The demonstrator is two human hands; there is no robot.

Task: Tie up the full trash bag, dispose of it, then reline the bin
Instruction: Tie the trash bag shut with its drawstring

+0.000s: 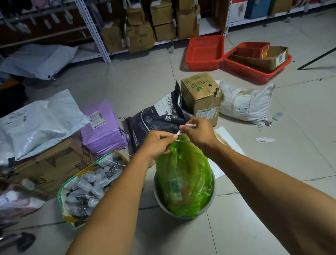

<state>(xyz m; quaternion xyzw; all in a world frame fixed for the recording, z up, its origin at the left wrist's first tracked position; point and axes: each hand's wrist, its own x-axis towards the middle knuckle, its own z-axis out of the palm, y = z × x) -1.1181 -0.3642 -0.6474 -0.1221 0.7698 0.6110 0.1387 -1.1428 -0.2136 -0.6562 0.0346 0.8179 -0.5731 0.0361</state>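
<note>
A full green trash bag (185,180) stands in a small round grey bin (161,204) on the tiled floor, straight below me. Its top is gathered into a neck. My left hand (157,144) grips that neck and pinches one end of a thin white tie (182,137) looped around it. My right hand (200,133) pinches the other end of the tie, just right of the neck. Both hands sit close together above the bag.
A bag of small plastic bottles and clips (89,185) lies left of the bin. Parcels, a purple packet (101,131), a dark pet-food bag (157,116) and a fruit carton (201,97) crowd the floor ahead. Red baskets (205,52) and shelving (149,19) stand behind.
</note>
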